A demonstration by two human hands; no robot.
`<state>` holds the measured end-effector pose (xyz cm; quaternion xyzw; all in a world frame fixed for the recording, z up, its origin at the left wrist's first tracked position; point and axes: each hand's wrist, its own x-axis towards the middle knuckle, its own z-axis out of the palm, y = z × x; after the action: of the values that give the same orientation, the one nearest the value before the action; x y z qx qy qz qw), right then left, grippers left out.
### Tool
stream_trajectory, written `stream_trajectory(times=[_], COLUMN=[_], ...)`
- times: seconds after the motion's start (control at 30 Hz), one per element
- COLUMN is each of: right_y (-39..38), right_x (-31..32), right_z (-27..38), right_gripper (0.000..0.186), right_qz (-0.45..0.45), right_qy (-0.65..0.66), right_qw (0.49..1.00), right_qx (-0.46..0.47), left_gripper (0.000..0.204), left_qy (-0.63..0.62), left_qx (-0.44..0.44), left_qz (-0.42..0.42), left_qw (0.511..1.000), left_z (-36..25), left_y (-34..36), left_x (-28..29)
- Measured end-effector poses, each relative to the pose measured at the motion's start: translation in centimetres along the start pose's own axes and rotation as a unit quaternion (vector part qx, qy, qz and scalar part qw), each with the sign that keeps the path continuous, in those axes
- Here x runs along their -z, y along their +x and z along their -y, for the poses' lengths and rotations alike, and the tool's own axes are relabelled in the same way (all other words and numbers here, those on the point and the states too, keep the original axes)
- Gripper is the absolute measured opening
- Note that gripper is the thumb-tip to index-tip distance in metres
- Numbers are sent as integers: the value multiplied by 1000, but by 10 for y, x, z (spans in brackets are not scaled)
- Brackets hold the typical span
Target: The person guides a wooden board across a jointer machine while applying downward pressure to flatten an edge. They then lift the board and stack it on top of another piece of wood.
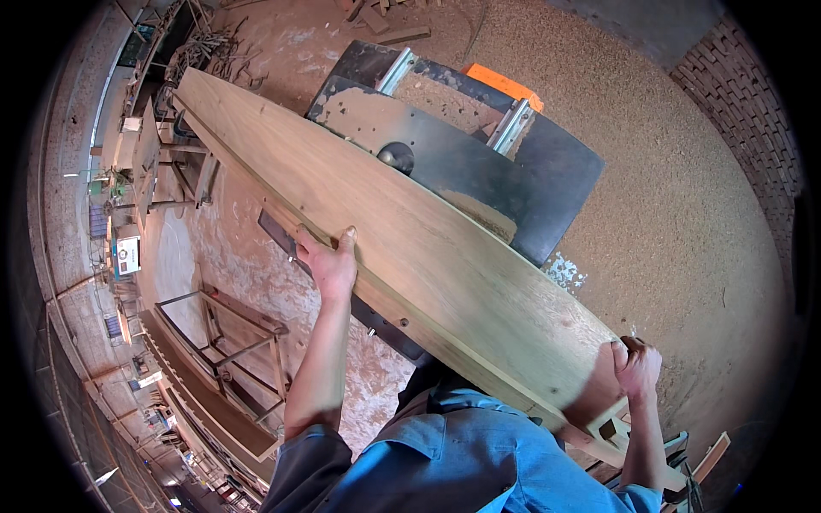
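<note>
A long, wide wooden panel [410,248] lies slanting across the dark metal table of a woodworking machine [547,179], from far left to near right. My left hand [329,265] grips its near edge around the middle, thumb on the top face and fingers at the side. At the panel's right end, my right hand [637,368] is closed over the corner. A round dark spindle head [396,156] stands up from the machine table beside the panel's far edge. Most of the tabletop under the panel is hidden.
Two metal rails [510,126] and an orange part [505,84] sit at the machine's far side. Sawdust covers the floor [650,154]. To the left are a wooden frame stand [231,342] and a workbench [175,150]. Wood scraps [402,35] lie at the back.
</note>
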<state>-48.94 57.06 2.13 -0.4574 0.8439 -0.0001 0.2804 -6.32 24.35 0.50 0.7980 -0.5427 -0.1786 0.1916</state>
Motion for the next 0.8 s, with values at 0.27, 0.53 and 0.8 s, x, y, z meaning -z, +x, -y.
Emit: stream_trajectory(times=[0.27,0.53,0.8], right_y=[0,0,0], right_x=[-4,-5,-6], right_z=[-4,-6,-7], right_gripper=[64,60,60], right_qz=[-15,-8,-17], right_qy=[1,-3,-11], right_qw=[1000,1000,1000], right_qx=[2,4,8], left_gripper=[103,103,104], left_qy=[-14,-9,-3], left_qx=[-12,-6,5], left_qz=[-5,-7,0], left_qw=[1000,1000,1000], left_z=[5,0,-7], left_y=[1,0,-1], left_x=[-2,-2,0])
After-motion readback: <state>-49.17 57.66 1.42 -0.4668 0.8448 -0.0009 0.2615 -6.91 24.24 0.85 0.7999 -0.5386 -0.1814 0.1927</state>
